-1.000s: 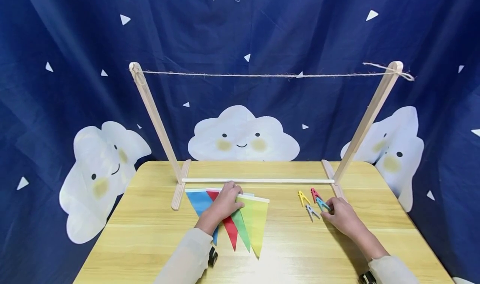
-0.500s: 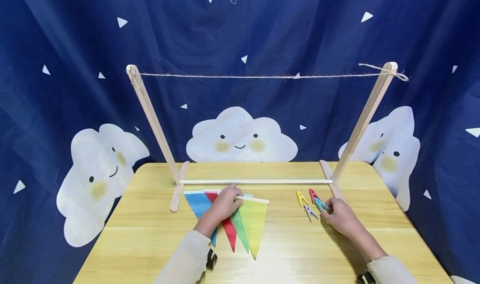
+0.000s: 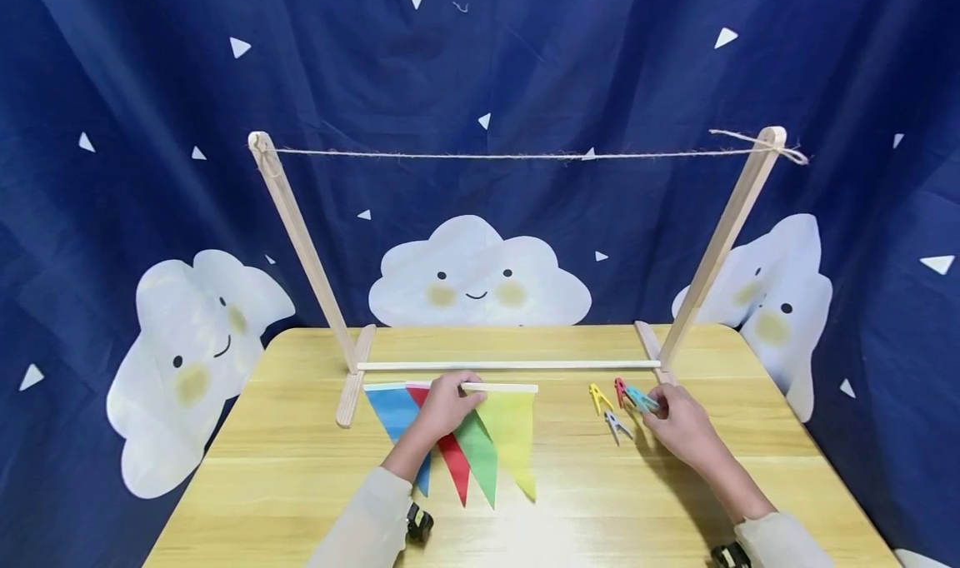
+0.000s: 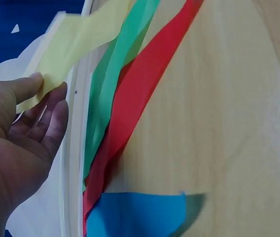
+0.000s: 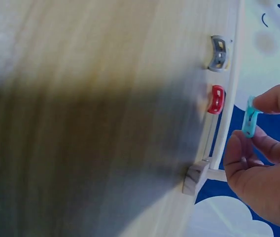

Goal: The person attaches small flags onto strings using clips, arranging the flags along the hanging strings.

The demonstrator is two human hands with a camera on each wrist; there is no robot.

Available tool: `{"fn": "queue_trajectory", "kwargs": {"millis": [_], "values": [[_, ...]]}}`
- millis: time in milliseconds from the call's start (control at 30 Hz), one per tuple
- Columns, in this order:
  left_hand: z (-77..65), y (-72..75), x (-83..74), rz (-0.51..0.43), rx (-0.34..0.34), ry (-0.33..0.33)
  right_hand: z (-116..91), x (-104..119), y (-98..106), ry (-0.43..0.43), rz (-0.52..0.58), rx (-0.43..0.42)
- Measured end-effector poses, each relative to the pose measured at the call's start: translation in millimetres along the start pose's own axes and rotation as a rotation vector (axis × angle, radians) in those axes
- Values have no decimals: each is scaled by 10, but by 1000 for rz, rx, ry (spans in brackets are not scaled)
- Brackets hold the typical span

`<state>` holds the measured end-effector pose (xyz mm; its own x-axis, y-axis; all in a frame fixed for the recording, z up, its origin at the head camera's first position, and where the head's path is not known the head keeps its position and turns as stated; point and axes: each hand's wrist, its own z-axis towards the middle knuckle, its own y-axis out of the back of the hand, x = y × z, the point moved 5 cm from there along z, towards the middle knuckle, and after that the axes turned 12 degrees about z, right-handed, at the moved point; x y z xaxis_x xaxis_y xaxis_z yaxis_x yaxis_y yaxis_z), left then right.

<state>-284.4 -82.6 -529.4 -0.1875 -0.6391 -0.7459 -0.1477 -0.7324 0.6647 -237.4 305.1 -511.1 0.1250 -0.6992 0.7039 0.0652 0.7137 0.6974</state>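
Note:
My left hand [image 3: 444,406] pinches the yellow pennant [image 3: 513,430] by the corner of its white top edge. In the left wrist view this pennant [image 4: 66,49] is raised off the table, thumb and fingertips on its end. Under and beside the hand lie the green [image 3: 477,451], red [image 3: 454,464] and blue [image 3: 393,410] pennants, overlapping like a fan. My right hand [image 3: 682,422] pinches a turquoise clothespin [image 5: 250,117] between thumb and fingers, lifted off the table. Close by it lie a red clothespin [image 3: 619,391], a yellow clothespin [image 3: 598,398] and a grey clothespin [image 3: 617,426].
Behind the pennants stands a wooden frame with a left post [image 3: 303,251], a right post [image 3: 720,247] and a low crossbar [image 3: 510,366]. A twine line [image 3: 487,156] stretches between the post tops. A dark blue curtain [image 3: 480,68] hangs behind the table [image 3: 262,468].
The yellow pennant has come up off the pile, its tip swinging right. The turquoise clothespin has been lifted from beside the others. The head view has shifted slightly.

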Motion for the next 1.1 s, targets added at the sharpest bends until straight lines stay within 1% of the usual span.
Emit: {"fn": "queue_trajectory", "kwargs": {"millis": [67, 167, 367, 500, 633, 800, 933, 1100], "values": [[-9, 18, -17, -34, -5, 12, 10, 34, 26, -2, 18, -11], [-23, 46, -42, -67, -19, 7, 21, 83, 64, -5, 34, -34], [-51, 103, -125, -93, -56, -45, 26, 183, 137, 7, 60, -89], [-64, 147, -230, -125, -63, -71, 32, 269, 190, 43, 68, -108], [-64, 164, -326, -132, -64, -72, 47, 347, 245, 110, 57, -139], [-39, 191, -442, -144, -70, -78, 72, 430, 328, 179, 107, -193], [-3, 230, -563, -146, -79, -106, 98, 475, 375, 183, 140, -207], [42, 283, -714, -155, -96, -119, 126, 557, 438, 179, 148, -228]]}}
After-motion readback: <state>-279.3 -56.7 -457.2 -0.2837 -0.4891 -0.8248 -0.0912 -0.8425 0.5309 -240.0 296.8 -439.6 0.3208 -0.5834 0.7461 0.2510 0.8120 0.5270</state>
